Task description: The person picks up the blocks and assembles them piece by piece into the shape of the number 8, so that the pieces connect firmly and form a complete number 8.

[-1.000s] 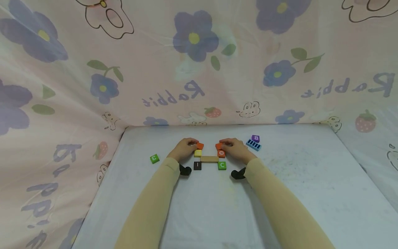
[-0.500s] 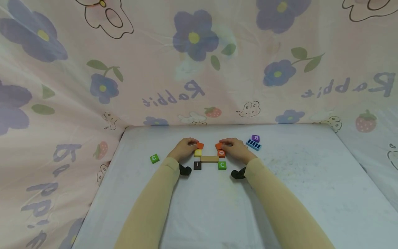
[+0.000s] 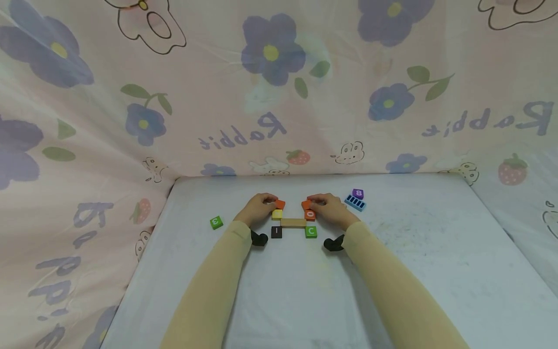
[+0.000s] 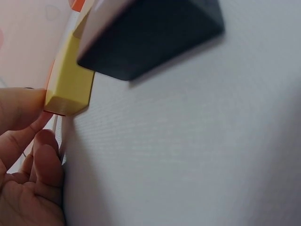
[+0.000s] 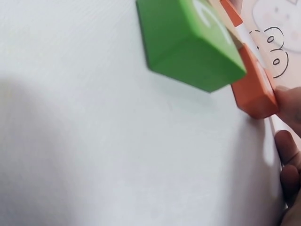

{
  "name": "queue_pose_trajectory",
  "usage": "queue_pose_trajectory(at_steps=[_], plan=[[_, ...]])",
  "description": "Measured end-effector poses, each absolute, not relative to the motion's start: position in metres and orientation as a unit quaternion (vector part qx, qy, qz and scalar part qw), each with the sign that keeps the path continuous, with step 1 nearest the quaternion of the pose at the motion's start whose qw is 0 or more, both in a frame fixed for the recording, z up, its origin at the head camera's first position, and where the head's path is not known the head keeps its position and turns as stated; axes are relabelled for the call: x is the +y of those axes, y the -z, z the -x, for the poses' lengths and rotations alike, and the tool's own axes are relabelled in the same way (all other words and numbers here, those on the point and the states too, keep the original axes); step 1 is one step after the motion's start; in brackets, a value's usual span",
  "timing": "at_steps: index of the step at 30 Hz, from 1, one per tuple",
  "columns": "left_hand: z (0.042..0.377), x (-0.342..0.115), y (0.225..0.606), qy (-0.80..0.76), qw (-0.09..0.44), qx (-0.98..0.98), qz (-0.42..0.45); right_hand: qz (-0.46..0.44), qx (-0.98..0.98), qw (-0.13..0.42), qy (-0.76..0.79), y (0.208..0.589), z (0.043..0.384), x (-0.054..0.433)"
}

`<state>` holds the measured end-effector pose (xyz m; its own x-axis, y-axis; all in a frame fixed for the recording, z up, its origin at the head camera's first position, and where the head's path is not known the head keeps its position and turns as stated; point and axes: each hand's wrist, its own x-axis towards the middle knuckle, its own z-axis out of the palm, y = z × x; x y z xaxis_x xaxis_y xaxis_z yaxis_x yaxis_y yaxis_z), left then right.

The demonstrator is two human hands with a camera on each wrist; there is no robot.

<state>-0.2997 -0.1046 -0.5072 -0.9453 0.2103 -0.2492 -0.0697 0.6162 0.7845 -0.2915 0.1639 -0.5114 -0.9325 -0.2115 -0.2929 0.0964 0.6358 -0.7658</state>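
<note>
Pink floral cloth [image 3: 235, 97] backs a white table [image 3: 279, 300]; a tan bar [image 3: 293, 223] marks the clock's centre. The left hand [image 3: 257, 210], at 10 o'clock, pinches the left orange block [image 3: 280, 204] at 11; the right hand [image 3: 330, 210], at 2, pinches the right orange block [image 3: 306, 204] at 1. The fingers of both are drawn narrow. A yellow block [image 3: 277, 214] sits at 10, the 0 block [image 3: 310, 215] at 2, the C block [image 3: 311, 232] at 4 and a black block [image 3: 276, 232] at 8. The step in hand appears to be paired placement — the orange blocks mirror each other's tilt — and the next move probably calls for a light, even release. The blocks are smooth and squarish, the bar oblong and wood-like, the table finely woven. Farther out lie the 3 block [image 3: 216, 222] at 9, and a purple block [image 3: 358, 194] and slotted blue piece [image 3: 355, 203] toward 2.
</note>
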Motion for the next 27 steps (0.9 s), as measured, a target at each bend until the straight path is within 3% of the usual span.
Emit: queue_pose_trajectory(at_steps=[15,27], plan=[[0.303,-0.106,0.51,-0.436,0.162,0.884,-0.046,0.026,0.875,0.174,0.452,0.509,0.286,0.168],[0.301,-0.106,0.51,-0.434,0.161,0.885,-0.049,0.021,0.885,0.054,0.462,0.496,0.259,0.234]])
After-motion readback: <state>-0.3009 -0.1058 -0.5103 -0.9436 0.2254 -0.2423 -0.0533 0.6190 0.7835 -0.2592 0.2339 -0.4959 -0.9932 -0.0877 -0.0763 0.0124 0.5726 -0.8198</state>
